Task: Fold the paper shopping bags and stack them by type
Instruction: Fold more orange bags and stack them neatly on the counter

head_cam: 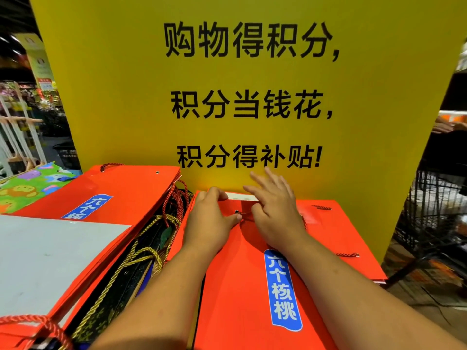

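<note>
A flat red paper bag [242, 286] with a blue label lies on top of a stack of like red bags in front of me. My left hand [209, 218] grips the bag's far top edge, its fingers curled over the rim and the thumb lying by an eyelet. My right hand [275, 213] rests on the same end with fingers spread and fairly straight, next to the red cord handle. A white inner strip [242, 197] shows at the bag's mouth between the two hands.
To the left, another stack of red bags [121, 190] leans, with gold and red cord handles [141, 251] and dark bags wedged between. A grey-white bag face [50, 258] lies nearer left. A yellow sign board [252, 97] stands behind. Wire carts [429, 210] are right.
</note>
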The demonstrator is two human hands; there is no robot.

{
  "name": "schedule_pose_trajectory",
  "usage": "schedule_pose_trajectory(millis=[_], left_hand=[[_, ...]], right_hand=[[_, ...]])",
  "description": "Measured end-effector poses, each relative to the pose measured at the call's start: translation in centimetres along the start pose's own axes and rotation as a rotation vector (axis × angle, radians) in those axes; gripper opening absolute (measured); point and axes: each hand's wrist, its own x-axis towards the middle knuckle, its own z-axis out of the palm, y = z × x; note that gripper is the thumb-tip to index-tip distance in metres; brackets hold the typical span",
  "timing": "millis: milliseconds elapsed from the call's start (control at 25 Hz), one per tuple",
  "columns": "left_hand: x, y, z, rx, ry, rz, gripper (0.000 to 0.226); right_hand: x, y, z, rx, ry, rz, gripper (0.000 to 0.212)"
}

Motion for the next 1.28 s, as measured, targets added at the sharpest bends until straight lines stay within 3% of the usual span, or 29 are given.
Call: schedule_pose_trajectory(millis=[80,160,280,360,520,720,920,1080,1280], left_hand=[[-0.1,0.0,-0.3,0.010,0.026,0.015,0.043],[-0.1,0.3,-0.7,0.058,0.029,0.041,0.044],[-0.2,0.6,-1.0,0.133,0.033,0.096,0.051],[-0.1,0.6,-1.2,0.153,0.028,0.131,0.055],[-0.3,0.5,-1.2,0.208,0.012,0.174,0.059],[-0.1,0.1,-0.8,0.219,-0.012,0.197,0.059],[0.1,-0.1,-0.7,0.209,-0.040,0.197,0.058],[0.1,-0.2,-0.7,0.103,-0.033,0.140,0.046],[0.0,0.3,-0.8,0.094,-0.011,0.165,0.037]], right_hand=[[0.0,-0.2,0.1,-0.014,-0.114,0.029,0.053],[0.2,-0.1,-0.4,-0.004,-0.110,0.062,0.049],[0.3,0.3,-1.6,0.079,-0.017,0.001,0.021],[0.4,0.4,-2.2,0.112,-0.059,-0.051,0.008],[0.3,0.6,-2.5,0.114,-0.202,-0.117,0.016],[0.8,-0.3,-2.4,-0.095,-0.279,-0.104,0.026],[1.3,-1.3,-1.8,-0.196,-0.300,-0.040,0.027],[0.5,-2.1,-1.8,-0.377,-0.301,-0.092,0.025],[0.3,-2.4,-2.5,-0.382,-0.238,-0.094,0.024]])
